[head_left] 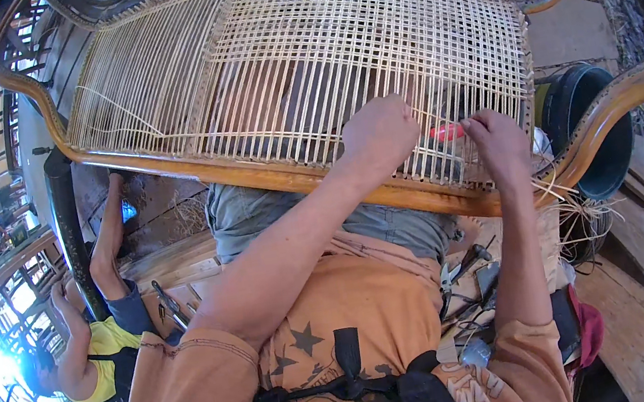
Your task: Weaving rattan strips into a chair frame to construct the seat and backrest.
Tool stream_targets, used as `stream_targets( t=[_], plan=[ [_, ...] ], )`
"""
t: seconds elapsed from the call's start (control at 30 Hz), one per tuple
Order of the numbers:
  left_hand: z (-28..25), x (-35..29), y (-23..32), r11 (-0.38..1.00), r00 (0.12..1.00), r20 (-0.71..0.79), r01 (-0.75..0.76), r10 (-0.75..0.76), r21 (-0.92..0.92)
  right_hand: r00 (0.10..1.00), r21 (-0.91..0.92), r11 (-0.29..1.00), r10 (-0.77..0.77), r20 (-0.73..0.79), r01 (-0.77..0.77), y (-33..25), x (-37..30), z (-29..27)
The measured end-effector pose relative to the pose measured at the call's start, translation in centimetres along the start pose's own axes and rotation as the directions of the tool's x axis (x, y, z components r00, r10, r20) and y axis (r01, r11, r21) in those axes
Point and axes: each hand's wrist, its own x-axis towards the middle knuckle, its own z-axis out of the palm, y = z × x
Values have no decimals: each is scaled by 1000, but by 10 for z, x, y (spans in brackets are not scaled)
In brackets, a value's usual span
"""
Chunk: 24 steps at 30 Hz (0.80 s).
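head view, steeply downward, close over lap

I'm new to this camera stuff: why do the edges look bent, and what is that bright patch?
Head view: the fisheye lens bows the chair frame toward the rim; corners go black; daylight glares blue-white at the lower left edge; the hands on the cane weave stay sharp.

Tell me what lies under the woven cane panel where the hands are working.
Through the gaps of the woven cane panel dark shapes show, and below its wooden frame grey shorts. The left hand and right hand cover the weave beneath them; a red tool shows between them.
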Motion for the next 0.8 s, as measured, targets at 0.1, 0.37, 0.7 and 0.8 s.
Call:
stream_targets(
  t=[0.1,0.37,0.7,0.8],
  plan=[
    [-3,-1,-6,965,973,-26,-224,230,132,997,-152,988,31,-77,-42,-10,0,8],
    [-13,13,-15,900,936,23,-345,352,268,964,-113,975,-207,-165,190,-1,-7,12],
    [-88,26,-59,849,963,4,-240,270,470,855,-203,939,-339,-393,279,63,-33,-26],
    [-97,25,-83,909,932,-33,-344,361,236,887,-184,979,-160,-433,87,78,-58,-49]
  ],
)
